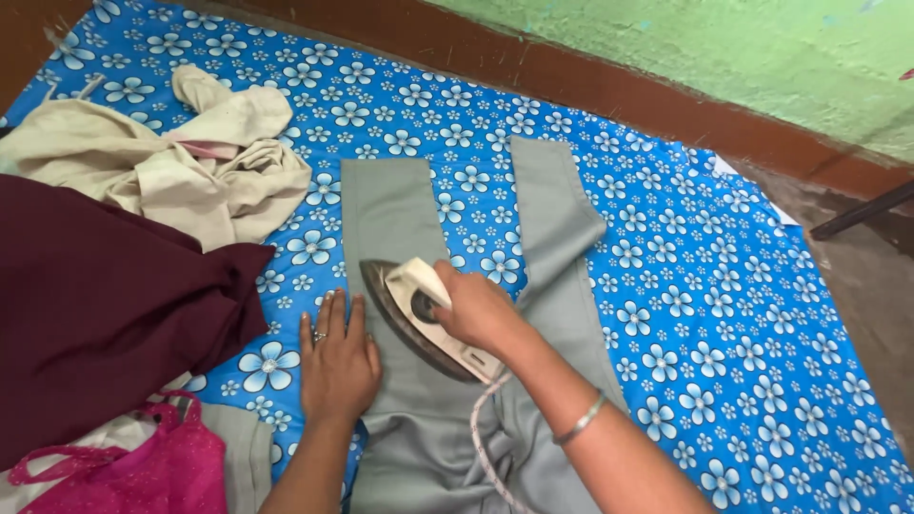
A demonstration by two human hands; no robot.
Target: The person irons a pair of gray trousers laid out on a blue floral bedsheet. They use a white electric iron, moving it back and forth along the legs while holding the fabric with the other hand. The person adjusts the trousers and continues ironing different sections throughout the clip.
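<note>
Soft, even daylight, faint shadows beneath the hands, sharp focus throughout, slight wide-angle stretch toward the edges.

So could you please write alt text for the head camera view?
A right hand holds an iron on grey trousers while the left hand presses them flat on a blue flowered sheet. Cream, maroon and pink clothes lie at left.

Bare forearms; ring on left hand (338, 366), metal bangle on right wrist.
</note>
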